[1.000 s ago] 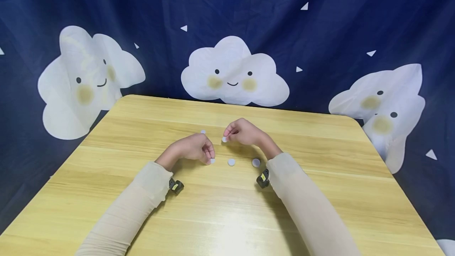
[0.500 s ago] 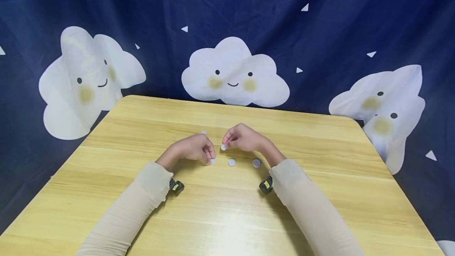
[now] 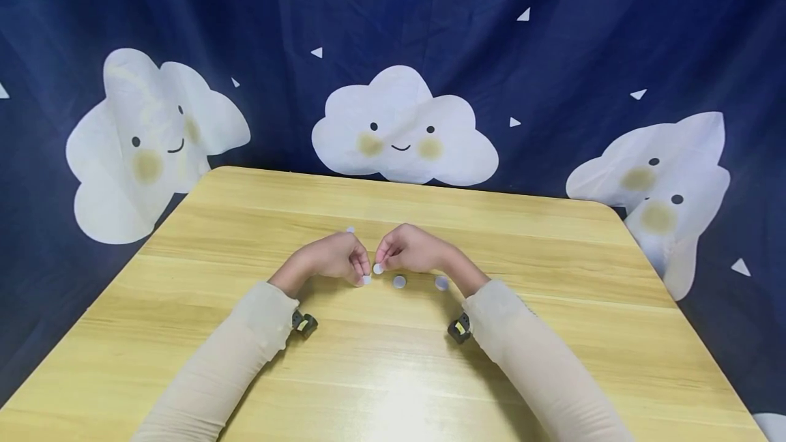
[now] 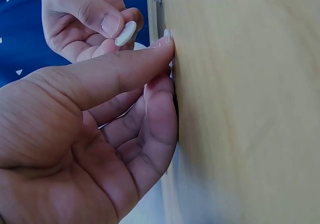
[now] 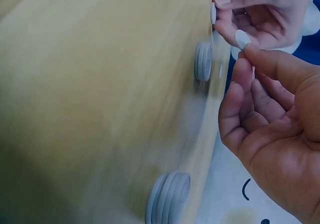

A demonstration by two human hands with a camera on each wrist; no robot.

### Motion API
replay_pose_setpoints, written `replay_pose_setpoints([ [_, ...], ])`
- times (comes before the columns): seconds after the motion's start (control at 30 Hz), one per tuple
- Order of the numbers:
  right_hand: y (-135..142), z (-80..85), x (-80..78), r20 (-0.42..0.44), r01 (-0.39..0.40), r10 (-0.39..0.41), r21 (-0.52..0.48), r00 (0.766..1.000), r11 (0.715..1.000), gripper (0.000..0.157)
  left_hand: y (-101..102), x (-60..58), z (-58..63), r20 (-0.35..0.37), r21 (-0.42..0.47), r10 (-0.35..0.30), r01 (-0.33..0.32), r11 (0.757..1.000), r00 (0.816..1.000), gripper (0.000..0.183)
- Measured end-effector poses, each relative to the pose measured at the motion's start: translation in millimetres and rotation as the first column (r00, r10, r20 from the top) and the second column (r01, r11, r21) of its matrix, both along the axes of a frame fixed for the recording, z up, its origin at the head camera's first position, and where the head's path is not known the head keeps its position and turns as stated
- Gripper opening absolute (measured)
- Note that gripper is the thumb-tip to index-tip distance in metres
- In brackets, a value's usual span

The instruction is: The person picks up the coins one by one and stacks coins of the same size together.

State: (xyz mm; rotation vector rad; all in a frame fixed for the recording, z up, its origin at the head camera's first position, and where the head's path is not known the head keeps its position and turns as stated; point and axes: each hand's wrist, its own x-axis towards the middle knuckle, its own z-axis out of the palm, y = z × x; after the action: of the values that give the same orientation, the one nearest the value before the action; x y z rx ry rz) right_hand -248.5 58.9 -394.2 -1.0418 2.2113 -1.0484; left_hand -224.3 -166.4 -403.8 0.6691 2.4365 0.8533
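My left hand (image 3: 333, 255) rests low on the wooden table, thumb and fingertips pinching a small white disc (image 4: 167, 33) right at the surface. Just to its right, my right hand (image 3: 413, 249) holds another thin white disc (image 5: 243, 39) by its edge between thumb and fingers, a little above the table. The two hands nearly meet in the head view. Beside the right hand stand two short stacks of grey-white discs, a nearer one (image 5: 203, 61) and a taller-looking one (image 5: 169, 199) under the wrist.
One more white disc (image 3: 351, 229) lies beyond the left hand, partly hidden by it. The wooden table (image 3: 393, 360) reaches back to a dark blue curtain (image 3: 393, 5) printed with clouds. A small black camera (image 3: 303, 324) sits on each wrist.
My right hand has come nearer and slightly left with its disc, closing in on the left hand's fingertips. The left hand and the stacks stay in place.
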Motion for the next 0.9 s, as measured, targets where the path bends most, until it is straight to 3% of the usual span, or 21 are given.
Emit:
replay_pose_setpoints([
  [0.4,-10.4,-4.1,3.2,-0.007,-0.036,0.036,0.026,0.999,0.999,0.009,0.2,0.9,2.2,-0.024,-0.016,0.012,-0.012,1.000,1.000,0.013],
  [0.67,-16.1,-8.7,3.4,0.058,-0.010,0.006,0.058,0.998,0.998,0.007,0.6,2.2,2.4,-0.042,-0.047,0.033,-0.035,0.998,0.999,0.013],
  [0.9,-18.5,-9.1,3.9,0.062,0.010,-0.016,0.090,0.998,0.996,0.005,1.2,5.2,5.3,-0.046,-0.060,0.048,-0.050,0.997,0.998,0.013],
])
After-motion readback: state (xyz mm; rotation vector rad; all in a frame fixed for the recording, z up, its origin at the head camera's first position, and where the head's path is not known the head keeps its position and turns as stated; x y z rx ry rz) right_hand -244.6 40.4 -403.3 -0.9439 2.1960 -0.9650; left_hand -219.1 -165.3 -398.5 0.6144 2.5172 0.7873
